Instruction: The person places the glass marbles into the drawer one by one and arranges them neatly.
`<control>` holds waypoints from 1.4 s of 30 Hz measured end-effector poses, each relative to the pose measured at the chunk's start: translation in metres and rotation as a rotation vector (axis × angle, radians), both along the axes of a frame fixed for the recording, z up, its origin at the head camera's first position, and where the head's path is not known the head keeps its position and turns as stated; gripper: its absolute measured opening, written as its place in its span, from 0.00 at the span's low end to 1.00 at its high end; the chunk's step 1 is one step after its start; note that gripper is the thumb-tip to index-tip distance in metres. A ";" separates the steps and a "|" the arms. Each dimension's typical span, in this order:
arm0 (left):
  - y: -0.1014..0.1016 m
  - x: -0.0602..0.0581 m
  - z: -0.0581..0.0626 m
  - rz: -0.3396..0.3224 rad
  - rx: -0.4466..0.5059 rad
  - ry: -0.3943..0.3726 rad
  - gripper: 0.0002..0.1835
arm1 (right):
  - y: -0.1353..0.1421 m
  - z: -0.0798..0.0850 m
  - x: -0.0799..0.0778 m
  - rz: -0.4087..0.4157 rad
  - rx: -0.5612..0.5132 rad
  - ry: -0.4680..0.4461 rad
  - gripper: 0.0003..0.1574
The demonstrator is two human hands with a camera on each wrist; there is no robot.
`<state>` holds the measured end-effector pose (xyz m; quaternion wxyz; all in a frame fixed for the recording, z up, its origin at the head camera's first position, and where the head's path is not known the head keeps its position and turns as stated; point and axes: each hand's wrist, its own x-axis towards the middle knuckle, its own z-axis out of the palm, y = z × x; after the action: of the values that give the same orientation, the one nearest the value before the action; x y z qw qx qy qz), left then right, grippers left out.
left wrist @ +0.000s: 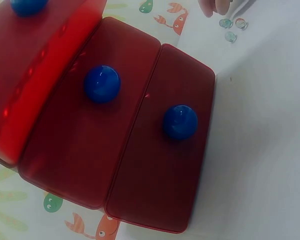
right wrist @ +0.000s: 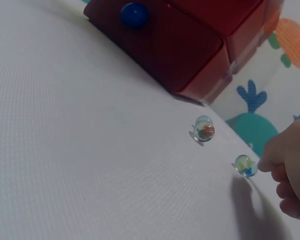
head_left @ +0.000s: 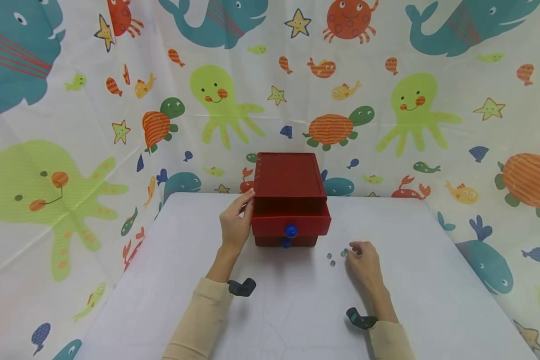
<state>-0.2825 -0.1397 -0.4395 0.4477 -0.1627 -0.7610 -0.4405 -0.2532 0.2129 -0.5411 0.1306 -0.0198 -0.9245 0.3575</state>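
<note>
A dark red drawer box (head_left: pixel 288 172) with blue knobs stands at the back of the table, its top drawer (head_left: pixel 270 226) pulled out. My left hand (head_left: pixel 235 222) rests against the box's left side with its fingers extended; in the left wrist view only a dark sliver of it shows. To the right of the box, my right hand (head_left: pixel 364 262) is low over the table, fingers loosely bent, fingertips right beside a glass marble (right wrist: pixel 246 165) with yellow and blue inside. Another marble (right wrist: pixel 205 131), orange inside, lies nearer the box with one close behind it.
The lower drawers (left wrist: pixel 90 130) are pushed in, each with a round blue knob (left wrist: pixel 180 122). A white cloth covers the table (head_left: pixel 279 310). Behind and beside it hangs a curtain (head_left: pixel 297 90) printed with sea animals. Each wrist wears a dark camera (head_left: pixel 243 287).
</note>
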 end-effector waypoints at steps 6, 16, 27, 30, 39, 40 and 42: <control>0.000 0.001 0.001 -0.012 0.006 -0.002 0.14 | 0.000 -0.001 -0.002 0.007 0.012 -0.031 0.21; 0.001 0.001 0.002 -0.008 0.005 -0.015 0.14 | 0.001 -0.003 -0.005 0.044 0.051 -0.046 0.19; 0.001 0.001 0.003 -0.006 0.006 -0.012 0.14 | 0.001 -0.001 -0.007 0.066 0.060 -0.068 0.21; 0.000 0.001 0.002 -0.006 0.006 -0.014 0.14 | 0.001 -0.001 -0.008 0.070 0.060 -0.072 0.21; 0.000 -0.001 0.001 -0.006 0.003 -0.010 0.14 | 0.000 0.001 -0.009 0.074 0.073 -0.070 0.20; 0.000 -0.001 0.001 -0.006 0.003 -0.009 0.14 | 0.000 0.001 -0.008 0.075 0.073 -0.070 0.20; 0.000 0.000 0.001 -0.004 0.003 -0.011 0.15 | 0.000 0.001 -0.008 0.076 0.071 -0.070 0.20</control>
<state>-0.2830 -0.1399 -0.4385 0.4430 -0.1612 -0.7623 -0.4435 -0.2614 0.2124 -0.5397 0.0853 0.0077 -0.9407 0.3282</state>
